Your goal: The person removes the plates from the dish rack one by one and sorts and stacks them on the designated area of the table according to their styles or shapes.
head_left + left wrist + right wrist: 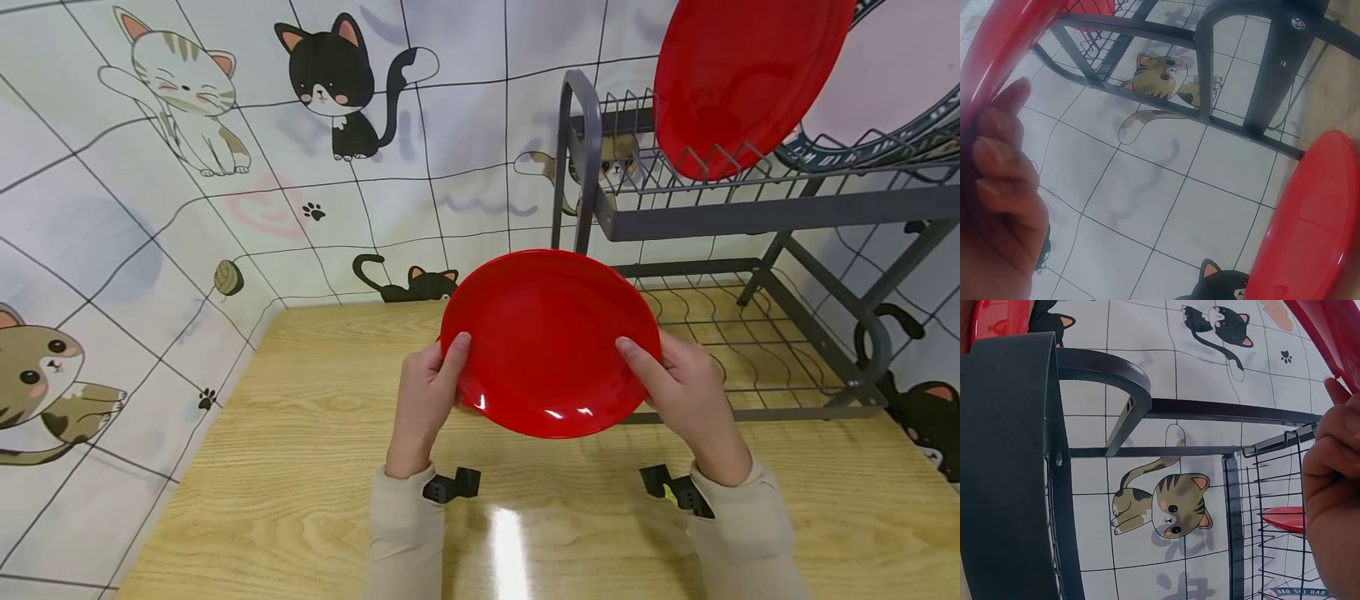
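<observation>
A glossy red oval plate (551, 342) is held up over the table by both hands, its inner face turned toward me. My left hand (429, 385) grips its left edge, thumb on the face and fingers behind. On the opposite edge my right hand (686, 392) holds it the same way. The left wrist view shows the curled fingers (1004, 169) at the red rim. Another red dish (1310, 219) stands lower in that view and also shows as a red piece (1000, 319) in the right wrist view; the held plate mostly hides it in the head view.
A dark grey two-tier dish rack (750, 217) stands at the back right. Its upper tier bears a red plate (742, 83) and a white plate with a dark patterned rim (892, 75). Cat-printed tile walls (465, 142) border the wooden table (315, 467).
</observation>
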### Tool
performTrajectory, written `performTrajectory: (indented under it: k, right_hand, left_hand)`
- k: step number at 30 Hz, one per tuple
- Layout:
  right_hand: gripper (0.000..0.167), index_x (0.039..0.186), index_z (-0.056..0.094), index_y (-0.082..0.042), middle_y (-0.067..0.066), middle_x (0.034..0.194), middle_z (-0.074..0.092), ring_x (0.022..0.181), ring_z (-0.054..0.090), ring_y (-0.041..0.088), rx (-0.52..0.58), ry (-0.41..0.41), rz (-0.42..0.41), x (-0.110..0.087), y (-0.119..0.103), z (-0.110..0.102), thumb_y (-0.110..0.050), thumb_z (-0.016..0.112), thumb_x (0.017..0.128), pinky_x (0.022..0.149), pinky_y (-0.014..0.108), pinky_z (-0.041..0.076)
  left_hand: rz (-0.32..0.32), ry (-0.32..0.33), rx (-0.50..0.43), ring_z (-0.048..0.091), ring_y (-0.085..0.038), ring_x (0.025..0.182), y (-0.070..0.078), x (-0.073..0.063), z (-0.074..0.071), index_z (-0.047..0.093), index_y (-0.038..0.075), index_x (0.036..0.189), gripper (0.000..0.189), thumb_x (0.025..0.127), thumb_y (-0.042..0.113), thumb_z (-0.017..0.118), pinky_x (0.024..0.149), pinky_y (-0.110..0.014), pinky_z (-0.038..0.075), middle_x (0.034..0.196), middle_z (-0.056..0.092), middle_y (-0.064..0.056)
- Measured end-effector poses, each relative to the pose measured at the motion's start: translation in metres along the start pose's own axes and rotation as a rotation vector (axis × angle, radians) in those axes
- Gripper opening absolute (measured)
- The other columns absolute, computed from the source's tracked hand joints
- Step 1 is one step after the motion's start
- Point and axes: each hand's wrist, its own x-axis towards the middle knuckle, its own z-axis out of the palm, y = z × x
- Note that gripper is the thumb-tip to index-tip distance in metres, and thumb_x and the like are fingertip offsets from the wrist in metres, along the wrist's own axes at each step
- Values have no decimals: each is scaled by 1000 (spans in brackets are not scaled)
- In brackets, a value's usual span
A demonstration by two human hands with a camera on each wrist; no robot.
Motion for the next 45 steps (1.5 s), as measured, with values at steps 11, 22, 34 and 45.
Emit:
performTrajectory:
  k: [11, 22, 34, 45]
  right_hand:
    - [19, 101, 64, -6, -2, 67, 63, 43, 51, 11, -2, 5, 87, 1, 1, 2, -4, 62, 82, 40, 22, 45]
    - [31, 111, 61, -6, 2, 73, 66, 51, 58, 11, -1, -7, 140, 1, -2, 6, -7, 65, 80, 48, 24, 50]
    - [35, 115, 59, -5, -1, 63, 60, 49, 54, 10, 42, -18, 56, 3, 3, 5, 1, 62, 81, 47, 20, 47]
    - [27, 115, 56, 1, 1, 58, 54, 50, 49, 11, 79, -5, 18, 3, 3, 4, 1, 47, 90, 45, 20, 44]
  left_hand:
    - [39, 34, 16, 57, -14, 48, -5, 1, 0, 66, 0, 78, 33, 93, 23, 48, 46, -30, 50, 65, 63, -10]
    - [58, 102, 5, 58, -15, 49, -8, 1, 0, 65, -1, 81, 32, 93, 22, 47, 47, -31, 51, 67, 64, -11]
    - [-15, 150, -62, 58, -19, 49, -37, 8, -4, 67, 6, 84, 34, 90, 34, 50, 46, -33, 50, 69, 65, -7]
    - [-47, 204, -106, 55, -24, 46, -47, 9, -9, 65, 7, 79, 37, 88, 41, 51, 41, -32, 47, 67, 63, -7]
